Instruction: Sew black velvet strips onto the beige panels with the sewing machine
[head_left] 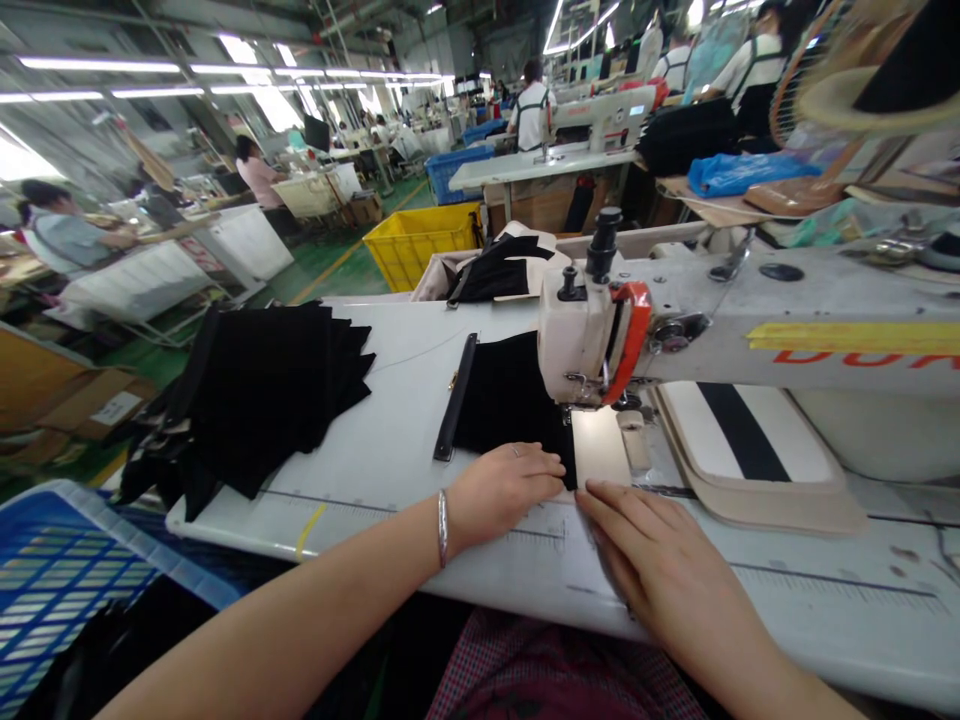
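My left hand [504,490] lies palm down on the near edge of a black fabric piece [499,390], its fingers stretched toward the right. Along the left side of that piece runs a black strip [456,400] with a small gold-coloured part. The fabric's right part passes under the head of a sewing machine [566,345]. My right hand [656,540] rests with fingers extended, tips at the near end of a pale rectangle [598,445] beside the fabric; I cannot tell whether this is material or a machine plate. The stitching point is largely hidden.
A stack of black fabric pieces [262,370] lies on the left of the white table [405,350]. Cream panels with a black stripe [742,430] sit beneath the machine arm. A blue basket [67,540] stands at lower left, a yellow crate [420,240] behind. Other people work farther back.
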